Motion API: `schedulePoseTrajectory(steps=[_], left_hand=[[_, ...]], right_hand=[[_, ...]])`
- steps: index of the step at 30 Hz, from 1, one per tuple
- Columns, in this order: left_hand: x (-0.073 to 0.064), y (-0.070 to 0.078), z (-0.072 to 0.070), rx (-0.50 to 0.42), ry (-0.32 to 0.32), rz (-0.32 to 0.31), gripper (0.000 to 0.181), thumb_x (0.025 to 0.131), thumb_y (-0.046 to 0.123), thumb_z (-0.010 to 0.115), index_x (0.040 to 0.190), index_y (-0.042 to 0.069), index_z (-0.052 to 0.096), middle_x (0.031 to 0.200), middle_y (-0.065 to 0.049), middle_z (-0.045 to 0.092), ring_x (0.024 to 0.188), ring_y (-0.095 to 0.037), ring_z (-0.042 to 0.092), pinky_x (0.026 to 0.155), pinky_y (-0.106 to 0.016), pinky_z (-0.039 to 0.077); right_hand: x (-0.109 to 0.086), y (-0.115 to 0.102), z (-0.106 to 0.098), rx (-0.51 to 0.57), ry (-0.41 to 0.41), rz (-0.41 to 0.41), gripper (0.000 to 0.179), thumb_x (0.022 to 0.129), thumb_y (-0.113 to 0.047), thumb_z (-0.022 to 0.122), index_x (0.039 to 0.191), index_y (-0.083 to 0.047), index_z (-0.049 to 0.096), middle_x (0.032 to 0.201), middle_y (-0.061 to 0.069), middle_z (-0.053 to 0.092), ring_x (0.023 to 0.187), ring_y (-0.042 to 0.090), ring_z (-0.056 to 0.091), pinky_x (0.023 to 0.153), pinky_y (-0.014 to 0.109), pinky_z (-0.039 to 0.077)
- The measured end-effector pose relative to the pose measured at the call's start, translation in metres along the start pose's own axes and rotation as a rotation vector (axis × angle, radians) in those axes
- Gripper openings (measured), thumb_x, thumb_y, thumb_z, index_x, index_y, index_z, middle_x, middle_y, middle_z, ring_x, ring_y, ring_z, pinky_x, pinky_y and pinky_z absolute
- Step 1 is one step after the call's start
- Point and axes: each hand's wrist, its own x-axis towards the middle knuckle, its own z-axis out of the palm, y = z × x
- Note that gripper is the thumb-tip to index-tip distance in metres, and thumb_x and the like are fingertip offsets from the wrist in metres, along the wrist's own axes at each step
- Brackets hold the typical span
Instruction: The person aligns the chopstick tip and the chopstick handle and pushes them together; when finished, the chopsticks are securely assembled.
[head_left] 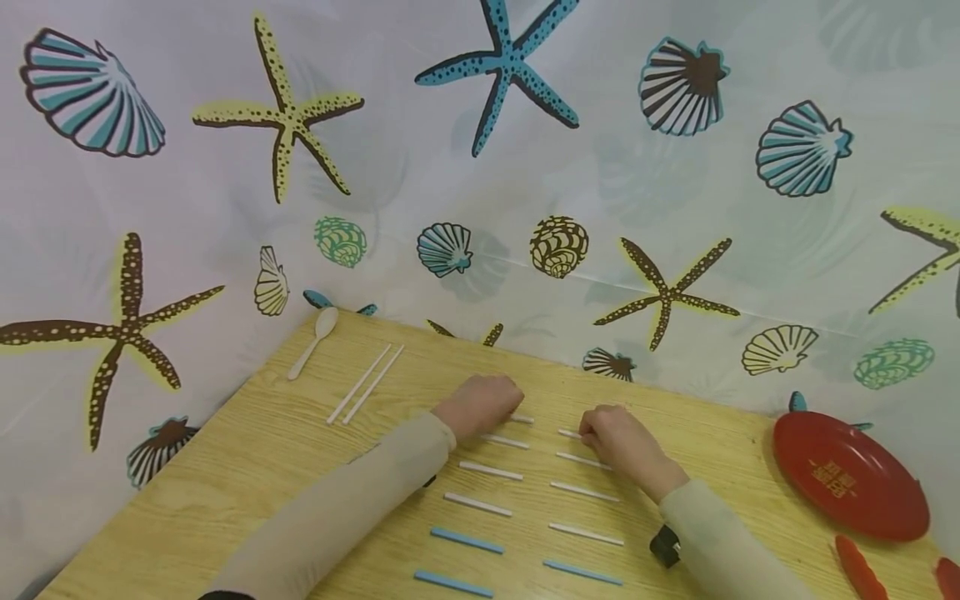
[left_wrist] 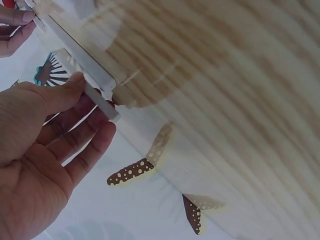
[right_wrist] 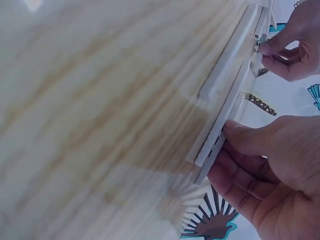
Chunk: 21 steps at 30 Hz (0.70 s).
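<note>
In the head view my left hand is at the far end of a column of short flat sticks. Its thumb and fingers pinch a white stick, seen in the left wrist view. My right hand is across from it, at the far end of a second column, and pinches another white stick low over the wood. Nearer me in the left column are several white sticks and two blue sticks. The right column holds more white sticks and a blue stick.
On the wooden table, a white spoon and two thin white rods lie at the far left. A red plate sits at the right, with a red object in front. Behind hangs a shell-patterned sheet.
</note>
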Motion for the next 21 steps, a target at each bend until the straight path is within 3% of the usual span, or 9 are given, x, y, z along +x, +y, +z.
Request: schedulePoseTrajectory(steps=[6,14,21], left_hand=[[-0.002,-0.003,0.0,0.02,0.001,-0.008,0.005,0.096,0.001,0.063,0.099,0.006,0.061,0.084,-0.007,0.064,0.078,-0.018,0.064,0.064,-0.029,0.054],[-0.006,-0.011,0.0,-0.036,0.075,0.014,0.016,0.094,-0.002,0.064,0.089,0.01,0.054,0.074,-0.003,0.059,0.067,-0.015,0.059,0.058,-0.03,0.05],[-0.008,-0.012,-0.009,-0.068,0.134,0.033,0.014,0.092,0.007,0.071,0.09,0.011,0.058,0.081,-0.003,0.065,0.073,-0.015,0.063,0.063,-0.027,0.051]], right_hand=[[-0.001,0.001,0.002,-0.022,0.009,-0.025,0.009,0.087,0.0,0.073,0.085,-0.005,0.066,0.079,0.002,0.058,0.072,0.017,0.057,0.066,0.034,0.052],[-0.005,0.003,0.0,0.0,0.065,-0.078,0.012,0.092,0.0,0.069,0.09,-0.004,0.058,0.078,0.004,0.059,0.069,0.017,0.056,0.063,0.035,0.05],[-0.005,0.005,-0.005,0.01,0.116,-0.078,0.017,0.094,0.002,0.064,0.101,-0.007,0.051,0.074,0.003,0.061,0.063,0.015,0.058,0.059,0.034,0.05]])
